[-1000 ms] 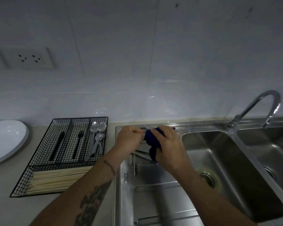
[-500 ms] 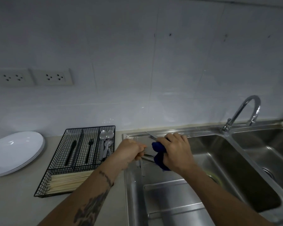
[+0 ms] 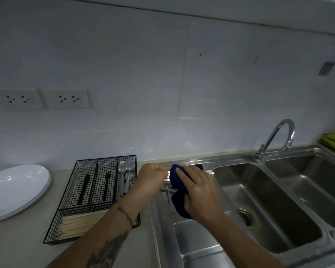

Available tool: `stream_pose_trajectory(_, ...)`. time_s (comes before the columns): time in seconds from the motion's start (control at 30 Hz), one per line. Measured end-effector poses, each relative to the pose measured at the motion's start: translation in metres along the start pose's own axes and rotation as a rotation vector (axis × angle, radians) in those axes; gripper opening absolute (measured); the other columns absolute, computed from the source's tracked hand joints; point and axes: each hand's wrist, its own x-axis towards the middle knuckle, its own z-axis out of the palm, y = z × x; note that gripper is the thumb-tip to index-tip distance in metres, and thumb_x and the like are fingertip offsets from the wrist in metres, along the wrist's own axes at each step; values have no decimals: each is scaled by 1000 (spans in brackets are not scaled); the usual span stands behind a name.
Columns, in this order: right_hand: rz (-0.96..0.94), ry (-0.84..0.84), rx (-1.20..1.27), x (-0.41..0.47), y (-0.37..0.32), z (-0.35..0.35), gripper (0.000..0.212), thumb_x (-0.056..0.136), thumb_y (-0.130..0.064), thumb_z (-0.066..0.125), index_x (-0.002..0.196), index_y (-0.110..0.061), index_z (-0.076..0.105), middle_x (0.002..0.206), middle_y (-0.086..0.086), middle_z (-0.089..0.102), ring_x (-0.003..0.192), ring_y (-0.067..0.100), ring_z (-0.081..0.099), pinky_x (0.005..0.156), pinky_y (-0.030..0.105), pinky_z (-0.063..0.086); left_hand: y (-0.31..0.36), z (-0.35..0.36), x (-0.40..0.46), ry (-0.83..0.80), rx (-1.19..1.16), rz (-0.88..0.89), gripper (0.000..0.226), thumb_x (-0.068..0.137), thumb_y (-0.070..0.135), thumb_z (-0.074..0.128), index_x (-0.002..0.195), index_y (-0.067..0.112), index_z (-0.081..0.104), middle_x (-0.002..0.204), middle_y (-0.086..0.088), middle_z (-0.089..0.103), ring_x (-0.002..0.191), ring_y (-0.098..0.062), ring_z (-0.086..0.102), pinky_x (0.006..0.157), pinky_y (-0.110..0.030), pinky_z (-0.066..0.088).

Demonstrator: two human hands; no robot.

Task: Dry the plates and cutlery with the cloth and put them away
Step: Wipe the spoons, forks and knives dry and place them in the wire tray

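Closest to me, the person's two forearms reach out over the steel draining board (image 3: 197,246) of the sink. The right hand (image 3: 199,192) is curled round a dark blue cloth (image 3: 177,180), bunching it over one end of a thin metal piece of cutlery (image 3: 167,171); a tail of the cloth hangs below the palm. The left hand (image 3: 150,178) pinches the other end between thumb and fingers, I'd say so the piece stays steady while the cloth is drawn along it. Only a short silver stretch shows between the hands, so I can't tell whether it is a knife, fork or spoon. Its long axis runs roughly left to right, held level above the draining board, one end hidden in the cloth.

More wet cutlery (image 3: 167,192) lies just beneath the hands, presumably waiting its turn. Just left on the worktop (image 3: 12,246) sits the black wire cutlery tray (image 3: 70,209), handy for dropping dried pieces: chopsticks (image 3: 81,225) across the near compartment, a black knife (image 3: 84,187), black fork (image 3: 106,185) and spoons (image 3: 126,171) lengthwise behind. Farther left, stacked white plates (image 3: 16,190) look finished.
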Motion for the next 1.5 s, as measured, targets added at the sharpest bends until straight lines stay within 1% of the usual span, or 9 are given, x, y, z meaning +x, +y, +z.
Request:
stream_pose_trajectory(0.17, 106, -82, -105, -24, 45, 1, 75, 60, -14, 84, 131, -15, 60, 133, 10, 59, 122, 31, 55, 101, 47, 46, -15, -6, -1, -116, -178, -218, 14, 93, -1, 57, 102, 0, 68, 83, -8, 65, 63, -14, 58, 54, -22, 41)
stream_pose_trajectory(0.47, 70, -17, -95, -23, 28, -2, 53, 76, -28, 48, 126, -16, 62, 120, 6, 65, 106, 29, 60, 90, 42, 49, -7, -12, 15, -210, -159, -268, 17, 94, -4, 52, 103, -1, 66, 77, -8, 61, 63, -15, 55, 57, -25, 40)
stream_pose_trajectory(0.63, 193, -136, -110, -26, 35, 6, 60, 60, -16, 79, 118, -22, 62, 101, 1, 65, 87, 23, 60, 76, 35, 48, -7, -21, 19, -219, -257, -357, 14, 96, 6, 55, 99, 3, 68, 72, -4, 67, 58, -10, 58, 53, -22, 48)
stream_pose_trajectory(0.8, 361, -112, 12, -20, 21, 13, 50, 69, -8, 68, 118, -19, 64, 95, 2, 63, 81, 23, 59, 66, 32, 48, -9, 0, 10, -226, -586, -356, 18, 95, 23, 61, 100, 6, 66, 88, -9, 70, 81, -21, 67, 76, -35, 56)
stream_pose_trajectory(1.03, 256, -279, 86, -28, 0, 29, 61, 73, -8, 57, 131, -23, 53, 103, 1, 60, 87, 22, 57, 67, 36, 52, -28, 37, 12, 13, -333, -315, 12, 91, 3, 58, 83, 1, 66, 80, -19, 67, 65, -25, 63, 56, -28, 56)
stream_pose_trajectory(1.17, 302, -241, 167, -33, 18, 13, 58, 79, -2, 58, 132, -26, 54, 115, -3, 60, 97, 17, 56, 79, 25, 44, -38, 15, 24, -112, -3, -201, 29, 96, 9, 45, 88, 12, 73, 92, -22, 71, 76, -34, 70, 73, -49, 60)
stream_pose_trajectory(1.27, 433, -159, 263, -21, 26, -1, 51, 78, -1, 59, 121, -27, 51, 109, -1, 63, 89, 17, 58, 76, 30, 49, -44, 5, 26, -250, 258, -93, 29, 100, 15, 43, 95, 12, 72, 73, -11, 64, 55, -17, 56, 52, -23, 49)
stream_pose_trajectory(1.4, 374, -27, 236, -5, 27, -7, 50, 73, 1, 64, 118, -21, 59, 116, 2, 63, 94, 19, 59, 81, 34, 53, -40, 13, 24, -284, 509, 120, 25, 96, 17, 51, 85, 10, 73, 95, -3, 71, 80, -19, 65, 73, -31, 53)
stream_pose_trajectory(1.5, 208, -31, 195, -3, 24, 1, 52, 68, 0, 67, 119, -12, 66, 127, 8, 61, 109, 26, 59, 93, 38, 53, -28, 21, 16, -284, 580, 282, 18, 91, 14, 57, 80, 17, 71, 76, 2, 68, 69, -14, 64, 62, -27, 52)
